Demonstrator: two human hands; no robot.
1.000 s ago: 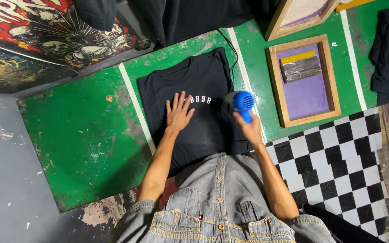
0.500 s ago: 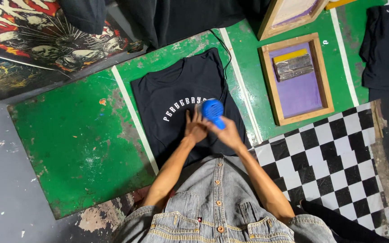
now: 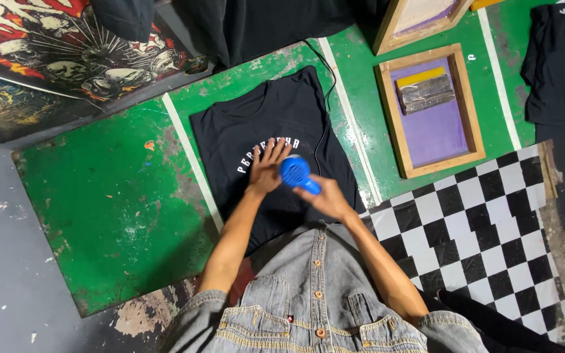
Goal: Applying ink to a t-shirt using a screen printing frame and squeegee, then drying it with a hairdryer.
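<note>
A black T-shirt [image 3: 256, 124] with white arched lettering lies flat on a worn green table [image 3: 106, 202]. My left hand [image 3: 268, 168] rests palm down on the shirt, fingers spread over the lettering. My right hand [image 3: 328, 199] grips a blue hair dryer [image 3: 297, 174] by its handle, nozzle aimed down at the print beside my left hand. The dryer's black cord [image 3: 325, 98] runs up across the shirt toward the table's far edge.
A wooden screen-printing frame [image 3: 430, 110] with purple mesh and a squeegee lies to the right. Another frame [image 3: 413, 19] leans at the top. A second black shirt [image 3: 562, 65] lies far right. A checkered floor [image 3: 485, 235] and painted posters [image 3: 67, 46] surround the table.
My right hand brought the blue dryer leftward from the shirt's right edge to over the print. My left hand stayed on the shirt near the lettering.
</note>
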